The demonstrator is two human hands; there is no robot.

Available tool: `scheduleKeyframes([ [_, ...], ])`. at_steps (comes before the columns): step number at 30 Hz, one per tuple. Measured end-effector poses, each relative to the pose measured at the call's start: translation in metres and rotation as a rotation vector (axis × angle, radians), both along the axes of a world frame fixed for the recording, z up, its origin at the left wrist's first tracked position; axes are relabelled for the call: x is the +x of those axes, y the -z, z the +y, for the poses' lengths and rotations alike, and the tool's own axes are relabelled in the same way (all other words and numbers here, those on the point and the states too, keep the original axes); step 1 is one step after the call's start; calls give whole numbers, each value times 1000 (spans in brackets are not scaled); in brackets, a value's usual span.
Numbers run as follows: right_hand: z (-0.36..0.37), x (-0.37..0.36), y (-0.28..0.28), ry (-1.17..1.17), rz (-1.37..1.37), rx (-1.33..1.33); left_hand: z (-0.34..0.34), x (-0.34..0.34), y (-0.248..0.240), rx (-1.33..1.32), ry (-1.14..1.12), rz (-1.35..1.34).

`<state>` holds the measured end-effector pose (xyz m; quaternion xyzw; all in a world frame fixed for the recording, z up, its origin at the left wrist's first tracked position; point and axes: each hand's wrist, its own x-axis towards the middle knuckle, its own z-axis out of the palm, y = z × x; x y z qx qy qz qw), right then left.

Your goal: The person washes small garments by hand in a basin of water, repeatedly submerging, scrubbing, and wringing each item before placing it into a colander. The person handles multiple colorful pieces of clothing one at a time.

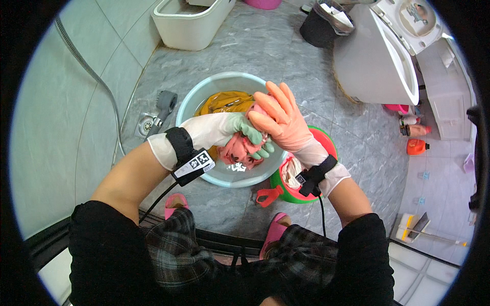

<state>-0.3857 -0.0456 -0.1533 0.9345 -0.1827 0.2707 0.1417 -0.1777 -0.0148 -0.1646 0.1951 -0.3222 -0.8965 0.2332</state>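
Note:
Wet pink cloth (239, 152) with dark marks is bunched over a pale blue basin (193, 104), its lower part hanging into the basin. My left hand (249, 133), in a green and white rubber glove, is closed round this cloth. Against its upper end rests my right hand (279, 116), in an orange and white glove, fingers stretched out and apart. The right palm's contact with the cloth is hidden. Mustard-yellow cloth (227, 101) lies in water at the basin's far side.
A green and red bucket (322, 138) holding pale cloth (292, 171) stands right of the basin. A shower head (166, 103) lies by the floor drain (147, 125) at left. Farther off are a white toilet (377, 56), a black bin (319, 28) and a white tub (191, 25).

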Motion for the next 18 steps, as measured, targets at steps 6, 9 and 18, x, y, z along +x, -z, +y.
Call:
scheduleKeyframes([
  [6,3,5,2,4,108,416,1,-5,-8,-306,182,-327],
  [9,11,6,12,146,235,699,1,-13,-5,-270,174,-440],
  [18,31,14,30,578,398,1188,5,-39,24,-1019,318,-1326],
])
